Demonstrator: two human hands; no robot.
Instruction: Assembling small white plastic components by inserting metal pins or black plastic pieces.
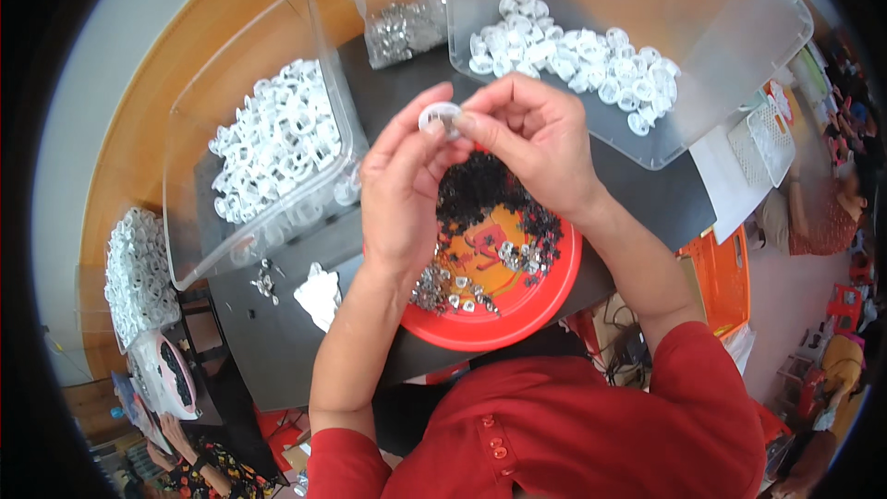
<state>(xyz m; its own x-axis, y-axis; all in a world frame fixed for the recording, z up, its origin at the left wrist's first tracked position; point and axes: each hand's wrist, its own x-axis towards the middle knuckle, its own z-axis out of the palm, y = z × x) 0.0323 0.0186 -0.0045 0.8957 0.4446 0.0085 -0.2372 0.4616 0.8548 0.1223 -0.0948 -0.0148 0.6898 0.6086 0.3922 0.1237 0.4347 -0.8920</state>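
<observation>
Between my two hands is a small round white plastic piece [438, 111], partly see-through and held up above a red tray. My left hand [397, 187] pinches its near side with closed fingers. On the other side, the thumb and fingertips of my right hand [545, 134] press against the same piece. Part of it is hidden by the fingertips. Below lies the round red tray [490, 337], with a pile of small black parts [467, 189] and small shiny metal parts [430, 286] in it.
A clear bin [337, 55] of white rings stands left, another clear bin [739, 46] of white round pieces right. A bag of metal parts [407, 32] sits between them. White crumpled tissue [319, 296] and loose metal bits [266, 282] lie left. Other people are at both sides.
</observation>
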